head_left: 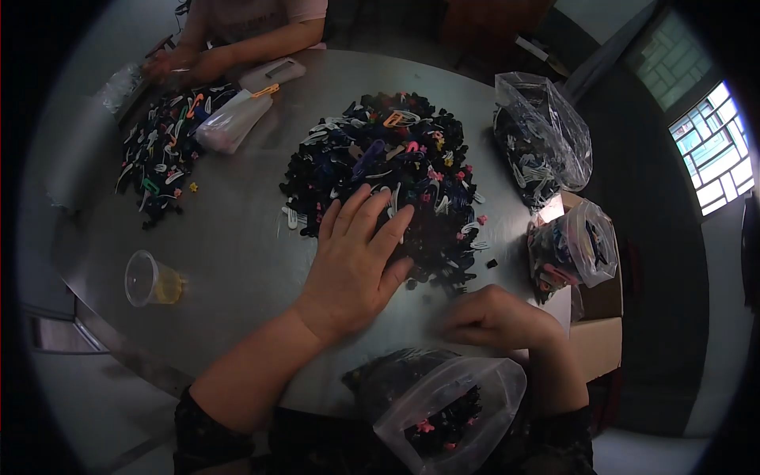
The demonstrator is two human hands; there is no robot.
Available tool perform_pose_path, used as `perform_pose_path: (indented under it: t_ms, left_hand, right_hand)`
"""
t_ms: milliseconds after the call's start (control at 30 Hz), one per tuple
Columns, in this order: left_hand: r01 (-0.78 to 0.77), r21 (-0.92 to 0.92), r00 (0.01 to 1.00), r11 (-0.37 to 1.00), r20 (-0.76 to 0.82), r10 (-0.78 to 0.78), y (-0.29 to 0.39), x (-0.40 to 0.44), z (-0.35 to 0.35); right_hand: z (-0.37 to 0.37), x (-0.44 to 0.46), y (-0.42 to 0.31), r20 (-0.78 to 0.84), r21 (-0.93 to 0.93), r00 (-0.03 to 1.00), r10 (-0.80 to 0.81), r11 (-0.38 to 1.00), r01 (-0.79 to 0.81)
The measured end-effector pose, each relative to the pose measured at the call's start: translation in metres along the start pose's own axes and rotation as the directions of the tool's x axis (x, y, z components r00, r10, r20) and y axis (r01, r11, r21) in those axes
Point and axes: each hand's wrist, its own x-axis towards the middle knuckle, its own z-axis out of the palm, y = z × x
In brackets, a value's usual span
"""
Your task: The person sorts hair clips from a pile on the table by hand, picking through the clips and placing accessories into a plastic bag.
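My left hand lies over the near side of a large pile of small hair clips, palm down with its fingers spread. The pile is mostly black clips mixed with white, pink, yellow and purple ones. To its right, my right hand is curled close above the tabletop, its fingertips blurred by motion. Whatever its fingers may hold is hidden. Just below it, an open clear plastic bag rests at the table edge in front of me, with black and pink clips inside.
Two clear bags of clips, one tall and one smaller, stand on the right by a cardboard box. A plastic cup stands at left. Across the metal table, another person's arms reach by a second clip pile.
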Motion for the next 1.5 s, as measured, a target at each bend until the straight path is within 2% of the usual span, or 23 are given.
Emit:
perform_pose_path:
  t_ms: [67, 100, 167, 233, 300, 333, 400, 433, 467, 500, 533, 600, 633, 667, 700, 800, 833, 933, 1000, 1200, 1367, 1467, 1500]
  left_hand:
    - [0.004, -0.016, 1.000, 1.000, 0.010, -0.004, -0.003, -0.001, 0.001]
    - [0.001, -0.035, 1.000, 0.999, 0.020, 0.000, -0.003, -0.001, 0.003]
    - [-0.010, -0.046, 1.000, 0.999, -0.004, 0.010, -0.002, -0.001, 0.001]
    - [-0.020, -0.053, 0.999, 0.998, -0.030, 0.018, -0.001, 0.001, -0.002]
    - [-0.056, -0.144, 0.995, 0.988, -0.085, 0.044, 0.000, 0.002, -0.009]
    - [-0.051, -0.144, 0.996, 0.988, -0.080, 0.040, 0.003, 0.002, -0.015]
    - [0.242, -0.169, 0.969, 0.955, 0.091, -0.230, 0.010, 0.003, -0.033]
    - [0.244, -0.165, 0.969, 0.956, 0.091, -0.231, 0.011, 0.002, -0.044]
    - [0.274, -0.058, 0.930, 0.960, 0.272, -0.249, 0.009, 0.000, -0.057]
    - [0.281, 0.051, 0.855, 0.958, 0.441, -0.274, 0.008, -0.002, -0.067]
    - [0.279, 0.053, 0.855, 0.959, 0.441, -0.273, 0.009, -0.002, -0.072]
    - [0.267, -0.026, 0.740, 0.963, 0.646, -0.188, 0.011, -0.005, -0.080]
    - [0.271, -0.023, 0.741, 0.962, 0.643, -0.193, 0.011, -0.010, -0.077]
    - [0.211, -0.060, 0.730, 0.976, 0.674, -0.116, 0.009, -0.015, -0.071]
    - [0.147, -0.102, 0.713, 0.984, 0.701, -0.034, 0.008, -0.017, -0.065]
    - [0.124, -0.131, 0.678, 0.984, 0.735, 0.013, 0.008, -0.019, -0.054]
    - [0.119, -0.134, 0.679, 0.984, 0.734, 0.018, 0.007, -0.019, -0.051]
    - [0.135, -0.115, 0.749, 0.984, 0.662, -0.026, 0.003, -0.019, -0.047]
    - [0.180, -0.043, 0.836, 0.983, 0.533, -0.129, 0.000, -0.017, -0.047]
    - [0.246, -0.034, 0.828, 0.969, 0.527, -0.191, 0.000, -0.007, -0.050]
    - [0.205, -0.021, 0.868, 0.979, 0.467, -0.171, -0.004, -0.011, -0.025]
    - [0.149, -0.015, 0.903, 0.989, 0.409, -0.130, -0.007, -0.013, -0.012]
    - [0.138, -0.018, 0.913, 0.990, 0.390, -0.121, -0.007, -0.014, -0.012]
  right_hand:
    - [0.011, 0.009, 0.000, -0.210, -0.082, 0.975, -0.076, 0.995, 0.060]
    - [0.007, 0.009, -0.002, -0.210, -0.079, 0.975, -0.070, 0.995, 0.055]
    - [-0.009, 0.002, -0.007, -0.391, -0.003, 0.919, 0.043, 0.999, -0.048]
    - [-0.024, -0.015, -0.004, -0.378, 0.044, 0.916, 0.136, 0.991, -0.129]
    - [-0.031, -0.023, -0.007, -0.065, -0.035, 0.996, 0.060, 0.997, -0.062]
    - [-0.028, -0.020, -0.007, -0.062, -0.030, 0.996, 0.061, 0.998, -0.062]
    - [-0.014, -0.007, -0.011, 0.139, 0.016, 0.990, 0.037, 0.999, -0.039]
    - [-0.006, -0.001, -0.005, 0.098, -0.012, 0.993, -0.066, 0.998, 0.068]
    - [0.002, 0.005, -0.002, 0.098, -0.012, 0.993, -0.068, 0.997, 0.070]
    - [0.010, 0.010, -0.001, -0.119, -0.049, 0.988, -0.097, 0.995, 0.092]
    - [0.014, 0.012, 0.000, -0.329, -0.091, 0.935, -0.129, 0.990, 0.105]
    - [0.008, 0.009, 0.000, -0.390, -0.092, 0.917, -0.090, 0.994, 0.058]
    - [0.004, 0.006, 0.000, -0.448, -0.091, 0.892, -0.049, 0.996, 0.009]
    - [0.001, 0.003, -0.001, -0.448, -0.093, 0.892, -0.053, 0.996, 0.012]
    - [-0.001, -0.001, -0.001, -0.461, -0.189, 0.887, -0.013, 0.978, -0.084]
    - [-0.011, -0.013, -0.003, -0.444, -0.310, 0.892, 0.089, 0.919, -0.246]
    - [-0.013, -0.016, -0.004, -0.408, -0.340, 0.901, 0.147, 0.891, -0.300]
    - [-0.004, -0.011, 0.002, -0.451, -0.316, 0.885, 0.119, 0.906, -0.282]
    - [-0.002, -0.006, 0.011, -0.455, -0.354, 0.886, 0.084, 0.897, -0.266]
    - [0.003, 0.002, 0.008, -0.479, -0.346, 0.875, 0.071, 0.901, -0.263]
    - [-0.003, -0.006, 0.010, -0.500, -0.424, 0.866, -0.010, 0.875, -0.234]
    - [-0.016, -0.024, -0.031, -0.724, 0.081, 0.678, 0.129, 0.991, -0.102]
    - [-0.014, -0.032, -0.042, -0.724, 0.076, 0.678, 0.124, 0.992, -0.101]
